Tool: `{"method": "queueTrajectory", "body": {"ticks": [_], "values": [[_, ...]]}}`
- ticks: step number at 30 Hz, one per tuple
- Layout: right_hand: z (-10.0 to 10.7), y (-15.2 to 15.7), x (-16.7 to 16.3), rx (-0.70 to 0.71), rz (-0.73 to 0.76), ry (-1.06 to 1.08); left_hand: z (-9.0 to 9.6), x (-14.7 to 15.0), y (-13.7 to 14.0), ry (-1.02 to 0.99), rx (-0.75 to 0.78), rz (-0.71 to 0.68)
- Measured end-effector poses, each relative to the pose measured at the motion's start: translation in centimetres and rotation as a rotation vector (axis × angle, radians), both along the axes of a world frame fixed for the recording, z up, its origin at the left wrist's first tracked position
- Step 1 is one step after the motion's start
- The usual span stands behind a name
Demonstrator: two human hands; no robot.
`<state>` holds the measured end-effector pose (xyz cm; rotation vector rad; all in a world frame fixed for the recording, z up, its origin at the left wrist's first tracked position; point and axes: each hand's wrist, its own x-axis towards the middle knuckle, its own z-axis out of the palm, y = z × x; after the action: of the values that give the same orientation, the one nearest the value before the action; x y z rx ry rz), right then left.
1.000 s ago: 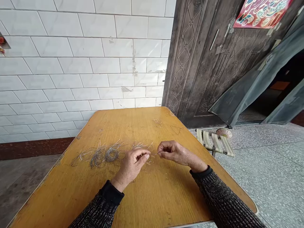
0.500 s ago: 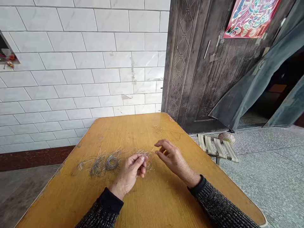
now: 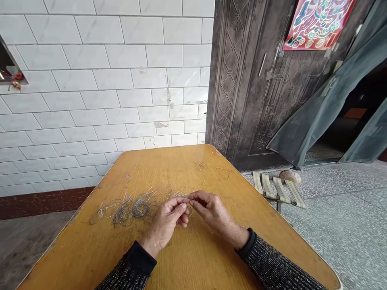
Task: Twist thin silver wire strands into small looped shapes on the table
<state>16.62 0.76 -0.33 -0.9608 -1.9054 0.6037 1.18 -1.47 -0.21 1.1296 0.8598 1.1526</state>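
Over the middle of the table, my left hand [image 3: 167, 220] pinches a thin wire [image 3: 186, 199] between thumb and forefinger, its other fingers curled. My right hand [image 3: 214, 212] meets it from the right, thumb and forefinger closed on the wire close to the left fingertips. How the wire runs between the fingers is too fine to make out. Left of my hands lie thin grey wire coils: a round coil [image 3: 140, 206] and a looser bundle [image 3: 122, 213] with loose ends sticking up. Behind my fingers, more wire ends [image 3: 177, 194] show, partly hidden.
The yellow wooden table [image 3: 187, 257] carries a few small wire loops [image 3: 200, 165] toward its far end and a thin dark strand [image 3: 224, 173] near the right edge. A strap-topped folding stool [image 3: 278, 189] stands to the right. A tiled wall [image 3: 133, 96] rises behind the table.
My right hand has moved down and left, from apart to touching the wire at my left fingertips, and its thumb and forefinger have closed. My left hand has stayed almost in place.
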Motion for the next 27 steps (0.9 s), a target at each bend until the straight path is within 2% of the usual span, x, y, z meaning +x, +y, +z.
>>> {"method": "queueTrajectory", "body": {"ticks": [3, 5, 8, 11, 15, 20, 24, 27], "values": [[-0.21, 0.13, -0.13, -0.059, -0.072, 0.095, -0.03, 0.05, 0.20, -0.095, -0.060, 0.050], [-0.42, 0.30, -0.30, -0.112, -0.070, 0.175, -0.11, 0.02, 0.37, -0.162, -0.093, 0.081], [-0.58, 0.51, -0.63, -0.235, 0.017, 0.306, -0.25, -0.11, 0.50, -0.209, -0.128, 0.078], [-0.36, 0.45, -0.82, -0.333, 0.101, 0.404, -0.34, -0.20, 0.39, -0.145, -0.128, 0.027], [0.11, 0.05, -0.67, -0.308, 0.119, 0.375, -0.39, -0.11, 0.16, -0.026, -0.063, 0.010], [-0.01, -0.05, -0.67, -0.311, 0.124, 0.367, -0.42, 0.27, 0.11, -0.038, -0.003, 0.096], [-0.28, 0.09, -1.00, -0.315, 0.099, 0.370, -0.41, 0.43, 0.15, 0.042, 0.062, 0.180], [0.22, -0.25, -0.57, -0.380, 0.169, 0.323, -0.22, 0.24, 0.23, 0.091, 0.111, 0.240]]}}
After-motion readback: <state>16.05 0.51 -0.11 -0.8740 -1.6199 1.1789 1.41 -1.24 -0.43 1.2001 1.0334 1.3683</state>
